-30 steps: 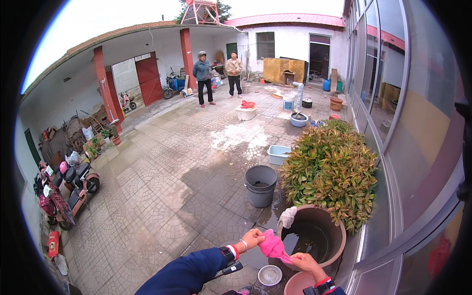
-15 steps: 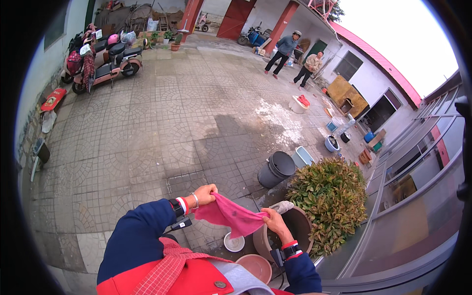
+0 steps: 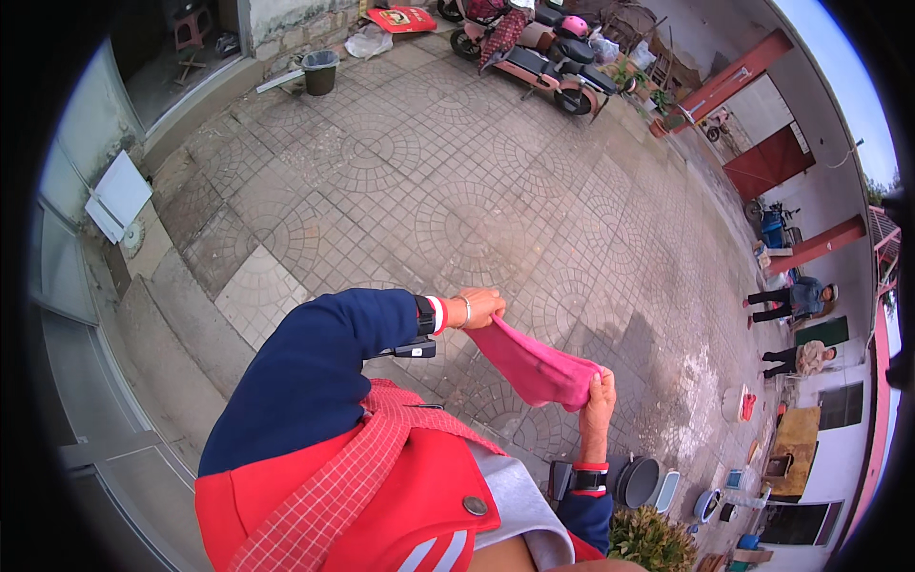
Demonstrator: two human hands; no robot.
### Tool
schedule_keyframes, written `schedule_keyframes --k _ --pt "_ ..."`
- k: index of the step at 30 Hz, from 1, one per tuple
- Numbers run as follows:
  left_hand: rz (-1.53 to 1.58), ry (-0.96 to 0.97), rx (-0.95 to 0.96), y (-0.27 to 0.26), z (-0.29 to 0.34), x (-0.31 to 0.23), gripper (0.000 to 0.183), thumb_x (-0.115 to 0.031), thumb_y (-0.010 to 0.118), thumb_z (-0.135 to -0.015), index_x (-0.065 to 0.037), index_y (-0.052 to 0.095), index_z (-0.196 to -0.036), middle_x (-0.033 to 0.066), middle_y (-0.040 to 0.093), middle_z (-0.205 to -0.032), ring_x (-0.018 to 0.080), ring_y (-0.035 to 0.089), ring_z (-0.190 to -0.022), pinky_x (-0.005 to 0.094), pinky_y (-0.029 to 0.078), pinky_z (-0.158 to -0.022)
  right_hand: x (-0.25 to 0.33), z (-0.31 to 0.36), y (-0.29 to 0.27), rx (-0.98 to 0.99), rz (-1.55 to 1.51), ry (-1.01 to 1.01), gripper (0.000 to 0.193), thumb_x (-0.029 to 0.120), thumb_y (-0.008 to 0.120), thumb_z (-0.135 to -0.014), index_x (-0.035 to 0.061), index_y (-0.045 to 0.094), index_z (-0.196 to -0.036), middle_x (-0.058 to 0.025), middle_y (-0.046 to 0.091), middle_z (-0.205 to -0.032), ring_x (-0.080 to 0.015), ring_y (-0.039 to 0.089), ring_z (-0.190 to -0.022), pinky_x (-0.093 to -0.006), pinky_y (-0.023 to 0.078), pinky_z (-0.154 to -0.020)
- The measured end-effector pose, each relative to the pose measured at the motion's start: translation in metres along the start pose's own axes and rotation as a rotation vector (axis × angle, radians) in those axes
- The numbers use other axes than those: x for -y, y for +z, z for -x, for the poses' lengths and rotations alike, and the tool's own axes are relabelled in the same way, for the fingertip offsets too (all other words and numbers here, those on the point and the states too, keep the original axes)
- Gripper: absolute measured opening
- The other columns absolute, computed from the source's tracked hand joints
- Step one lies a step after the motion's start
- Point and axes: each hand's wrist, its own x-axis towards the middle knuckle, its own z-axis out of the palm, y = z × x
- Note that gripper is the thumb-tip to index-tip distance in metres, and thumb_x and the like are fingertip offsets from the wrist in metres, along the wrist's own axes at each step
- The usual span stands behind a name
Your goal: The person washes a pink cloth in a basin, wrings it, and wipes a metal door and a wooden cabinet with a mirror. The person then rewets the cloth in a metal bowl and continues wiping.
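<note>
A damp-looking pink cloth [image 3: 534,364] hangs stretched between my two hands in front of my body, sagging a little along its lower edge. My left hand [image 3: 479,307], with a bracelet at the wrist, is closed on the cloth's upper left end. The other end is pinched in my right hand [image 3: 599,396], lower and to the right. Both wrists carry dark strapped devices. Nothing but the cloth is in either hand, and the paved ground lies beneath it.
Pink scooters [image 3: 553,71] stand at the far wall beside a dark bin [image 3: 320,74]. Two people [image 3: 799,298] stand at the far right. A dark bucket [image 3: 637,481], basins and a bush [image 3: 653,539] are at lower right. A step [image 3: 186,300] runs along the left.
My view has swung left, bringing a doorway and step into sight. The cloth stays stretched between both hands. The planter and bowls near my right hand have left the view.
</note>
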Motion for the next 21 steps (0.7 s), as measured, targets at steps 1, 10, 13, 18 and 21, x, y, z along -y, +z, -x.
schedule_keyframes --k 1,10,13,18,21 --pt "-0.08 -0.075 -0.04 -0.015 -0.004 0.022 0.021 -0.015 0.058 -0.072 -0.01 0.056 -0.091 0.009 0.056 -0.094 0.0306 0.055 -0.088 0.0403 0.045 -0.071 0.003 -0.028 0.034 0.023 -0.043 -0.02 0.016 0.017 0.049 -0.092 0.0041 0.048 -0.101 -0.0016 0.056 -0.091 -0.0076 0.051 -0.079 -0.0223 0.043 -0.073" --pt "2.188 -0.108 -0.205 -0.076 -0.049 0.172 0.038 -0.047 0.046 -0.087 -0.013 0.055 -0.101 0.0066 0.059 -0.1 0.0196 0.057 -0.091 0.0377 0.047 -0.08 -0.033 -0.24 0.269 0.815 -0.282 0.379 0.044 0.037 0.051 -0.09 0.0038 0.045 -0.118 -0.0081 0.057 -0.107 -0.0151 0.055 -0.096 -0.0299 0.046 -0.082" --pt "2.204 0.039 -0.316 -0.115 -0.058 0.202 0.032 -0.04 0.046 -0.09 -0.009 0.055 -0.093 0.0042 0.062 -0.087 0.0172 0.061 -0.075 0.0324 0.05 -0.069 -0.079 -0.326 0.321 0.805 -0.268 0.721 0.044 0.039 0.047 -0.092 0.003 0.048 -0.116 -0.0101 0.06 -0.102 -0.0188 0.059 -0.092 -0.0321 0.048 -0.078" --pt "1.9 -0.455 -1.274 -0.211 -0.061 0.236 0.034 -0.04 0.054 -0.086 -0.007 0.059 -0.094 0.0062 0.063 -0.088 0.0178 0.061 -0.077 0.0324 0.051 -0.068 -0.129 -0.407 0.459 0.957 1.065 -0.578 0.032 0.027 0.039 -0.095 -0.0014 0.053 -0.098 -0.0198 0.061 -0.073 -0.0253 0.062 -0.07 -0.0395 0.046 -0.058" --pt "1.828 -0.536 -1.513 -0.259 -0.043 0.281 0.035 -0.04 0.054 -0.086 -0.006 0.059 -0.09 0.0065 0.063 -0.087 0.0175 0.061 -0.077 0.0321 0.051 -0.07 -0.127 -0.418 0.534 0.976 0.561 -0.215 0.03 0.028 0.04 -0.095 0.0004 0.052 -0.098 -0.0198 0.06 -0.07 -0.0284 0.061 -0.065 -0.0399 0.045 -0.057"
